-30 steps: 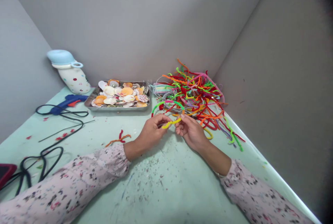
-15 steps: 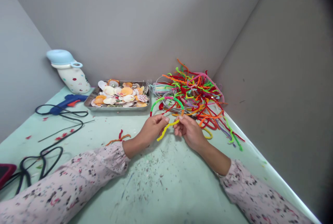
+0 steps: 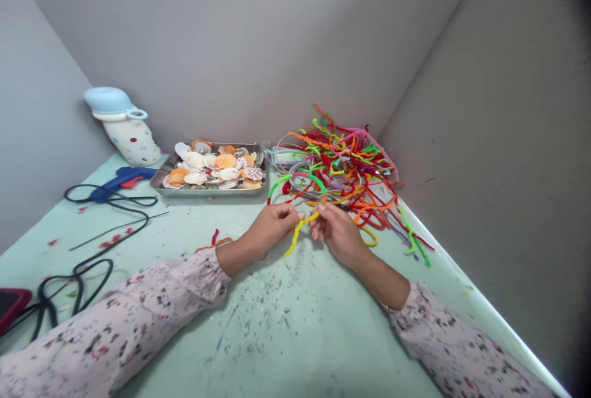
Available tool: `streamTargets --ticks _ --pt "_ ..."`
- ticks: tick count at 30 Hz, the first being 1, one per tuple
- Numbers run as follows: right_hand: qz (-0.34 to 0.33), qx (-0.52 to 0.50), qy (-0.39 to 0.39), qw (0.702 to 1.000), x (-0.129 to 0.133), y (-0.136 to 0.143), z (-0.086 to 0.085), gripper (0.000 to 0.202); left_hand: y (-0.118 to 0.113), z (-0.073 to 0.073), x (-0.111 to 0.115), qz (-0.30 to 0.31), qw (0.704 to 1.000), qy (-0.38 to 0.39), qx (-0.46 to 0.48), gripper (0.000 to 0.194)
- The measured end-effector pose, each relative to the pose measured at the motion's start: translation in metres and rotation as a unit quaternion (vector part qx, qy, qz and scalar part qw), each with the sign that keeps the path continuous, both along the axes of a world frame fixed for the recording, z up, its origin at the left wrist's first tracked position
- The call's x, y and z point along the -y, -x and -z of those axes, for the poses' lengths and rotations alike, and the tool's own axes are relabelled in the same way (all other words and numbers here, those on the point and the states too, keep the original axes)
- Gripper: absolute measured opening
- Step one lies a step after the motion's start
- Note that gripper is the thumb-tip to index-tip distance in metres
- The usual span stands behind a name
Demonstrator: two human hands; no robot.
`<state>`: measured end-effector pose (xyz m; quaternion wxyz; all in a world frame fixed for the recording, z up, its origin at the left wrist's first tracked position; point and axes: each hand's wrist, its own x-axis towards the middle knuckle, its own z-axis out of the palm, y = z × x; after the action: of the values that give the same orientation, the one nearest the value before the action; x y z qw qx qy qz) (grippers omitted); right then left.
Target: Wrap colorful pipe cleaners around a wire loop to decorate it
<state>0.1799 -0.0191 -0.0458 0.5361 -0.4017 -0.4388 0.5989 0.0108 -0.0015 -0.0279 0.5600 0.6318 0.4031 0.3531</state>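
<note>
A ring wrapped in coloured pipe cleaner (image 3: 276, 186), with green, pink, orange and red parts, stands up between my two hands. My left hand (image 3: 272, 228) is closed at its lower left, thumb and forefinger pinching by a yellow pipe cleaner (image 3: 292, 244). The yellow strand's loose end hangs down below the left fingertips. On the ring's right side, my right hand (image 3: 336, 231) pinches the ring where orange meets yellow. Behind the hands lies a tangled pile of pipe cleaners (image 3: 355, 164) in many colours.
A metal tray (image 3: 210, 199) of shells stands behind on the left. Farther left are a white bottle (image 3: 133, 141) with a blue lid, a blue glue gun (image 3: 107, 190) and black cable (image 3: 79, 275). An orange and red pipe cleaner (image 3: 215, 241) lies by my left wrist.
The yellow strand's loose end has swung to a steeper angle, and my left fingertips have moved slightly right towards it. My right hand has hardly moved.
</note>
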Motion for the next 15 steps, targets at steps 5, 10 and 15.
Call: streamTargets --ticks 5,10,15 --pt "-0.002 -0.014 0.002 1.000 0.0002 0.0002 -0.0001 0.022 -0.0006 -0.0006 0.0007 0.002 1.000 -0.016 -0.011 0.036" --pt "0.006 -0.019 0.011 1.000 0.0001 0.0004 -0.0012 0.024 -0.0011 -0.0002 0.0010 0.007 1.000 -0.013 -0.018 0.035" --pt "0.008 -0.023 0.013 1.000 0.0000 0.0008 -0.0019 0.022 -0.0010 -0.0008 0.0004 0.013 0.999 -0.039 -0.029 0.035"
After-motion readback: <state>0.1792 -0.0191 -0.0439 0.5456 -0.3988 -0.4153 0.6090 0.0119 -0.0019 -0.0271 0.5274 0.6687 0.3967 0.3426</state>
